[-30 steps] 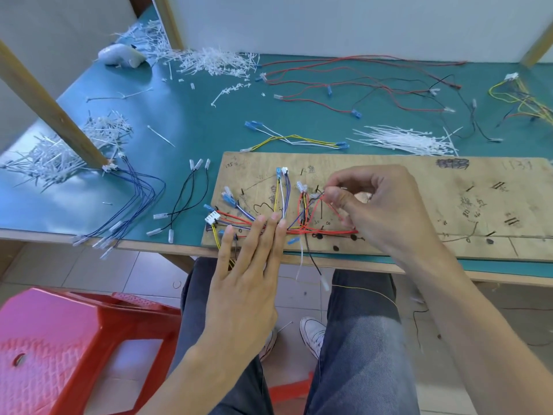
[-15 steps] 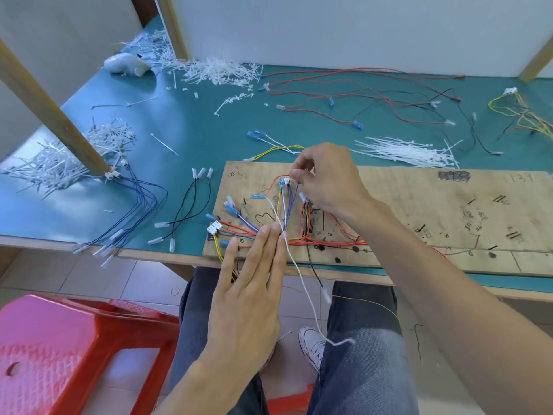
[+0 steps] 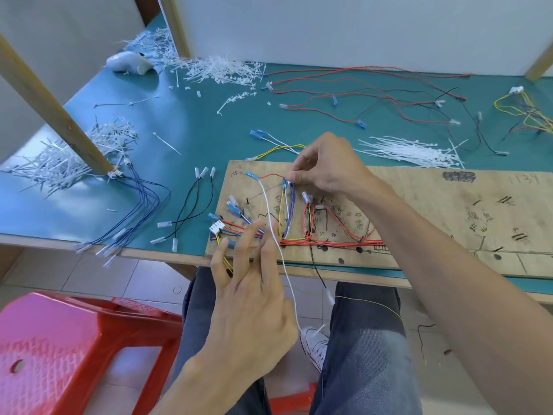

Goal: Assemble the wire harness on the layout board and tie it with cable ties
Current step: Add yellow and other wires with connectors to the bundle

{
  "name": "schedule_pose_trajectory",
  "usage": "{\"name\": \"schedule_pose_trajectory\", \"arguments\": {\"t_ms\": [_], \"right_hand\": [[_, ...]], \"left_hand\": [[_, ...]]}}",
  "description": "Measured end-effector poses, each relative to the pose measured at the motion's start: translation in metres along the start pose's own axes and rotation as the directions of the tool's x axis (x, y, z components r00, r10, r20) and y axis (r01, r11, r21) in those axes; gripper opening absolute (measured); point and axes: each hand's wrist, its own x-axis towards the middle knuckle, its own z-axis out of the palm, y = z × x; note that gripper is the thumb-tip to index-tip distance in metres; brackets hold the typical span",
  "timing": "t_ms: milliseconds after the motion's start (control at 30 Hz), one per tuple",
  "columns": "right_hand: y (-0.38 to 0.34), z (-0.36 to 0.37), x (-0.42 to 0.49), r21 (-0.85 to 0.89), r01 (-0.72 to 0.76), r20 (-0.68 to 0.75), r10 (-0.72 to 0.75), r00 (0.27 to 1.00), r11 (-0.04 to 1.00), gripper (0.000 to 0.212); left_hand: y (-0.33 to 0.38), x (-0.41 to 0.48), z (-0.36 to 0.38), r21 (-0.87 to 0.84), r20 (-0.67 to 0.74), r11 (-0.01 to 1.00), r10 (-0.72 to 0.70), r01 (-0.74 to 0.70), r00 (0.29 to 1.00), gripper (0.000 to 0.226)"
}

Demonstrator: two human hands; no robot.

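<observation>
Seating a wire end: right hand [image 3: 326, 166] pinches upright wire tips of the wire harness [image 3: 329, 242] on the layout board [image 3: 419, 211], left hand [image 3: 254, 295] fingers [image 3: 245, 247] straight, laid on the trunk, advisably pressing so routed wires stay flat.

Layout board [image 3: 434, 223]: handwritten "175" top-left, "1134" top-right; other scrawl illegible.

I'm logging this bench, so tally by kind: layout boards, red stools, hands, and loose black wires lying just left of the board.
layout board: 1
red plastic stool: 1
hands: 2, left hand open, right hand pinching a red wire
black wires: 3
Total: 7
</observation>
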Motion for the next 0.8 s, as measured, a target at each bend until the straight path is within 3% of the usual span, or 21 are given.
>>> {"name": "schedule_pose_trajectory", "arguments": {"t_ms": [133,233,300,433,533,633,800], "right_hand": [[0.005,0.004,-0.004,0.023,0.070,-0.019,-0.070,0.997,0.997,0.012],[0.006,0.008,-0.007,-0.028,0.128,-0.027,-0.129,0.991,0.991,0.011],[0.006,0.010,-0.010,-0.054,0.173,-0.031,-0.175,0.984,0.983,0.012],[0.005,0.011,-0.016,-0.124,0.191,-0.061,-0.200,0.978,0.974,0.015],[-0.001,0.009,-0.017,-0.209,0.195,-0.033,-0.206,0.978,0.958,0.013],[-0.004,0.004,-0.016,-0.288,0.209,0.019,-0.213,0.977,0.934,0.015],[-0.009,0.006,-0.020,-0.391,0.198,0.028,-0.204,0.979,0.899,0.021]], "left_hand": [[0.000,0.009,-0.013,-0.303,-0.053,0.948,-0.113,0.092,0.992,0.087],[-0.006,0.020,-0.023,-0.687,0.003,0.696,-0.283,0.207,0.959,0.063],[-0.010,0.037,-0.029,-0.771,-0.015,0.600,-0.352,0.214,0.936,0.045],[-0.019,0.083,-0.036,-0.719,0.010,0.629,-0.414,0.294,0.910,0.034],[-0.031,0.102,-0.036,-0.590,-0.032,0.748,-0.398,0.304,0.917,0.007],[-0.047,0.109,-0.039,-0.424,-0.102,0.841,-0.412,0.335,0.906,0.025],[-0.070,0.117,-0.040,-0.367,0.087,0.809,-0.462,0.460,0.882,0.017]]}}
